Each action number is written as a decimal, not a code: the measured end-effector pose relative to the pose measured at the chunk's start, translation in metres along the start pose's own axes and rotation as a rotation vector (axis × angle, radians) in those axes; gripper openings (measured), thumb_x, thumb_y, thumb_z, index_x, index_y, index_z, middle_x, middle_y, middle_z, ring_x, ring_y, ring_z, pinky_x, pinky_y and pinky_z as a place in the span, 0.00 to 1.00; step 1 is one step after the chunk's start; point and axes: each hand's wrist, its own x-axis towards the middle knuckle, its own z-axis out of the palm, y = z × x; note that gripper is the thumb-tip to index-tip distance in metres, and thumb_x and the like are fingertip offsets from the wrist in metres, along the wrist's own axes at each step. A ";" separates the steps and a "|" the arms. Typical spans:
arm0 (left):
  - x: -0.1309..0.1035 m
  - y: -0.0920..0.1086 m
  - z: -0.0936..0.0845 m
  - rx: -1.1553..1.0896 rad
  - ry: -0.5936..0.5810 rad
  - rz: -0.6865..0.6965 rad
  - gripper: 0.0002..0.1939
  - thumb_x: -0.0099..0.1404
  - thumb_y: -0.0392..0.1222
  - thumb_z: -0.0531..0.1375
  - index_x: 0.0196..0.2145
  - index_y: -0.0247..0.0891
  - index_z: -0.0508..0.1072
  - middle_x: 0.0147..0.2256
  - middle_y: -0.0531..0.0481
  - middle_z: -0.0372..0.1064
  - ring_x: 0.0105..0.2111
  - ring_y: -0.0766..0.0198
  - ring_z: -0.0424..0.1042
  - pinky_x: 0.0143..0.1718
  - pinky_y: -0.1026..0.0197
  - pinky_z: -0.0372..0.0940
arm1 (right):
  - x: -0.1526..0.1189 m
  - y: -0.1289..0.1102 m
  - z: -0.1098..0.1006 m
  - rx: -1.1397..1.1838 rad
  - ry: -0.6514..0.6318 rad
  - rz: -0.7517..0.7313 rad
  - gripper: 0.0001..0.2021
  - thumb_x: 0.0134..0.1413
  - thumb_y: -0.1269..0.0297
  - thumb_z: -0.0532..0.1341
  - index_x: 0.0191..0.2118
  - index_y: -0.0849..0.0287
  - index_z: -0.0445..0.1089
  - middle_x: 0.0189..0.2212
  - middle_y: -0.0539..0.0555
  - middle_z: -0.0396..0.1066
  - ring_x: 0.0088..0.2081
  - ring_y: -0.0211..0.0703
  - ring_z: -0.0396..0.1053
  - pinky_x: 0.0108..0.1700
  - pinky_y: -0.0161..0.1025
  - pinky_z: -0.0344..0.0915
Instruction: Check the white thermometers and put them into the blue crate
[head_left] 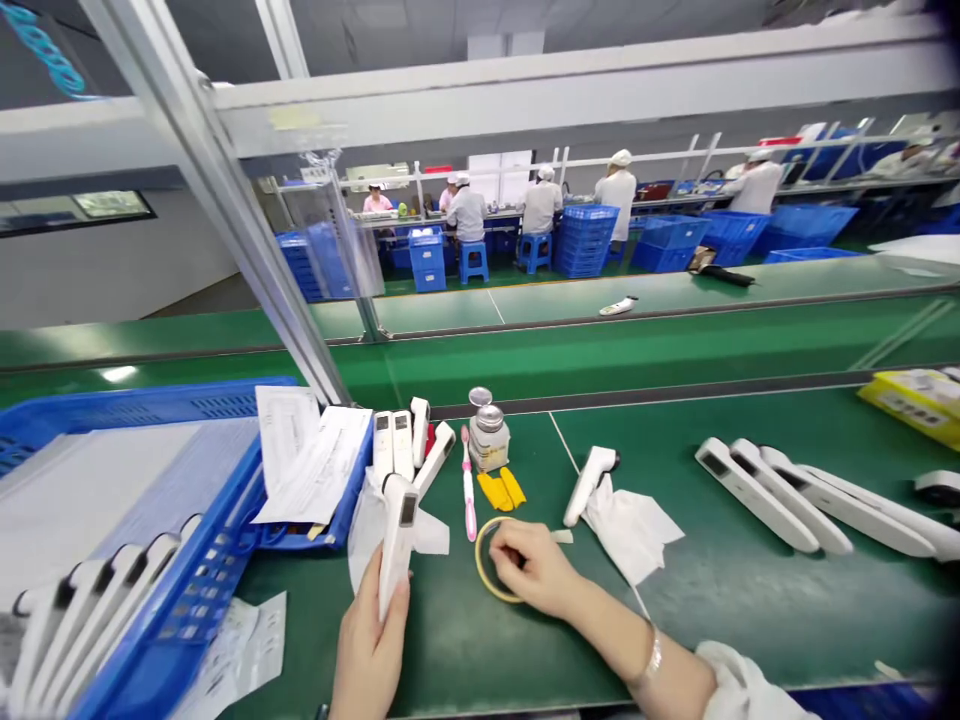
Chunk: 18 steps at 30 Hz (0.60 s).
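My left hand [371, 635] grips a white infrared thermometer [397, 540] by its handle, with the small dark screen facing up. Curled fingers of my right hand [536, 570] close over the right side of a yellowish tape roll [484, 572] lying on the table; the fingertips are partly hidden. A short strip end of tape [561, 537] shows beyond that hand. Behind lie a pink toothbrush [468, 485], a pump bottle [490, 440] with its lid up and yellow finger cots [502, 490]. Another thermometer [592, 485] rests on a crumpled white cloth [634, 525].
On the left, a blue basket [202, 590] holds several thermometers and paper sheets. A smaller blue bin [300, 540] carries papers, beside more thermometers [393, 445]. Several others [757, 495] lie in a row at right, near a yellow box [915, 405]. A metal post [225, 200] rises at left; co-workers sit far behind.
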 end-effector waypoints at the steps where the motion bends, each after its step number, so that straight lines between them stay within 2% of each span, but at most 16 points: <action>1: 0.007 -0.004 -0.007 0.051 0.032 0.039 0.29 0.59 0.55 0.52 0.55 0.37 0.59 0.50 0.41 0.65 0.49 0.51 0.64 0.48 0.54 0.59 | -0.001 0.000 0.000 -0.016 0.022 -0.001 0.08 0.51 0.71 0.51 0.23 0.59 0.61 0.20 0.48 0.60 0.21 0.34 0.58 0.25 0.31 0.55; 3: 0.019 -0.014 -0.015 0.070 0.063 0.081 0.29 0.59 0.55 0.51 0.54 0.37 0.60 0.51 0.40 0.63 0.52 0.50 0.61 0.50 0.53 0.57 | -0.001 0.001 -0.003 -0.056 0.098 0.012 0.09 0.52 0.69 0.51 0.23 0.58 0.62 0.19 0.48 0.61 0.21 0.35 0.59 0.25 0.32 0.56; 4: 0.023 -0.019 -0.015 0.032 0.059 0.073 0.29 0.59 0.55 0.52 0.54 0.36 0.60 0.50 0.40 0.65 0.49 0.50 0.64 0.47 0.53 0.59 | -0.001 0.002 -0.006 -0.078 0.152 0.028 0.10 0.54 0.68 0.51 0.24 0.58 0.62 0.19 0.49 0.61 0.21 0.36 0.59 0.25 0.33 0.56; 6: 0.028 -0.026 -0.013 -0.093 0.037 0.021 0.31 0.57 0.57 0.53 0.53 0.34 0.61 0.42 0.40 0.71 0.37 0.54 0.70 0.36 0.57 0.64 | -0.001 0.007 -0.013 -0.117 0.273 0.077 0.10 0.55 0.67 0.50 0.24 0.58 0.63 0.20 0.50 0.62 0.22 0.37 0.61 0.25 0.33 0.57; 9: 0.032 -0.028 -0.010 -0.281 0.016 -0.040 0.32 0.55 0.57 0.56 0.50 0.32 0.62 0.30 0.45 0.73 0.20 0.65 0.62 0.23 0.63 0.60 | -0.002 0.017 -0.026 -0.159 0.431 0.150 0.10 0.56 0.65 0.51 0.25 0.58 0.64 0.20 0.50 0.65 0.22 0.38 0.62 0.24 0.33 0.59; 13: 0.033 -0.015 -0.013 -0.396 0.024 -0.046 0.28 0.53 0.56 0.59 0.44 0.31 0.65 0.25 0.48 0.70 0.18 0.69 0.57 0.19 0.65 0.55 | -0.007 0.028 -0.046 -0.207 0.590 0.208 0.09 0.54 0.63 0.53 0.27 0.58 0.66 0.22 0.51 0.67 0.23 0.39 0.64 0.27 0.35 0.60; 18: 0.034 -0.006 -0.015 -0.402 0.085 -0.062 0.25 0.54 0.54 0.59 0.42 0.31 0.66 0.31 0.45 0.73 0.18 0.70 0.57 0.22 0.64 0.57 | -0.019 0.045 -0.081 -0.294 0.666 0.192 0.07 0.52 0.63 0.56 0.27 0.58 0.67 0.22 0.51 0.67 0.23 0.39 0.64 0.28 0.36 0.59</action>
